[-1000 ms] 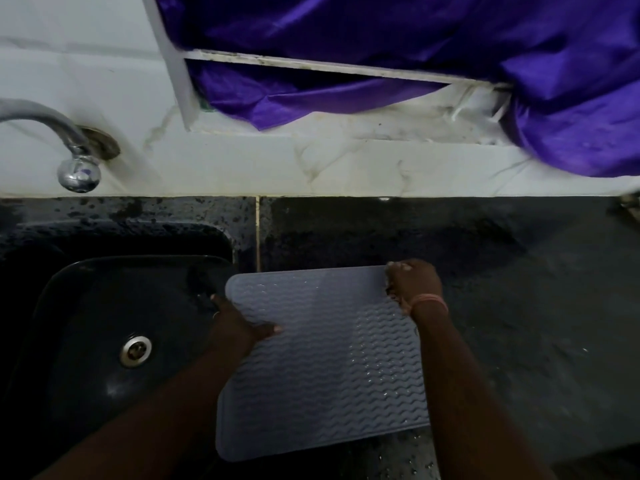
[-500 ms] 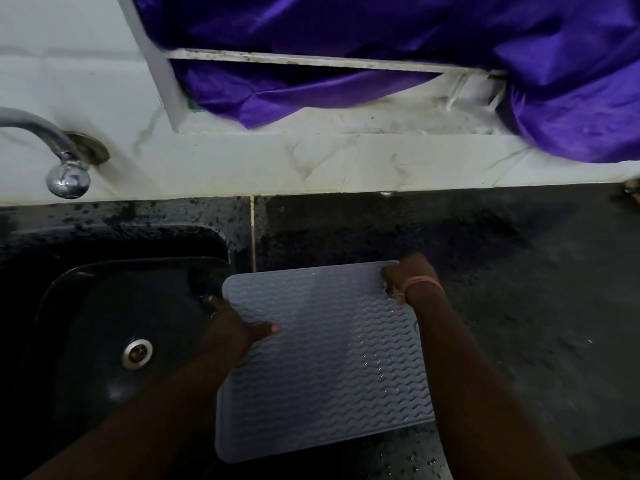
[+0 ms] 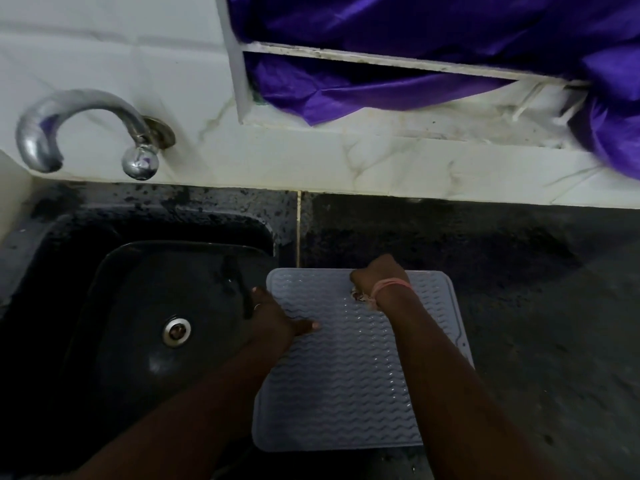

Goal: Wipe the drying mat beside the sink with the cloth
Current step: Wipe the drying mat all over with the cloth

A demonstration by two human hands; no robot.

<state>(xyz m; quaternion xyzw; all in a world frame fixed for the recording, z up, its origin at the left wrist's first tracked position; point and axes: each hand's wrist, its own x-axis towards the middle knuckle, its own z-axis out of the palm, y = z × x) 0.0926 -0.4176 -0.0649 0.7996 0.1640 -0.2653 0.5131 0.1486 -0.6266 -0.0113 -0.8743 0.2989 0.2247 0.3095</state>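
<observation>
A pale grey drying mat (image 3: pixel 346 382), flexible-looking, with rounded corners and rows of raised wavy ridges, is laid flat on a dark speckled stone counter (image 3: pixel 519 306), just beside a black glossy sink (image 3: pixel 138 306) with a round metal drain (image 3: pixel 177 330). A curved chrome tap (image 3: pixel 79 129) is mounted on the white marbled wall tiles above the sink. Shiny purple fabric (image 3: pixel 415 39) is draped over a white ledge at the back.

The left hand (image 3: pixel 273 318) is rested on the mat's left edge, its thumb laid flat across the ridges and its fingers extended over the sink side. The right hand (image 3: pixel 379 277) is curled into a fist near the mat's far edge, and a small bunched scrap of cloth (image 3: pixel 358 296) is glimpsed beneath it, pressed onto the mat; its material cannot be made out. A pink band (image 3: pixel 391 285) is worn on that wrist.
</observation>
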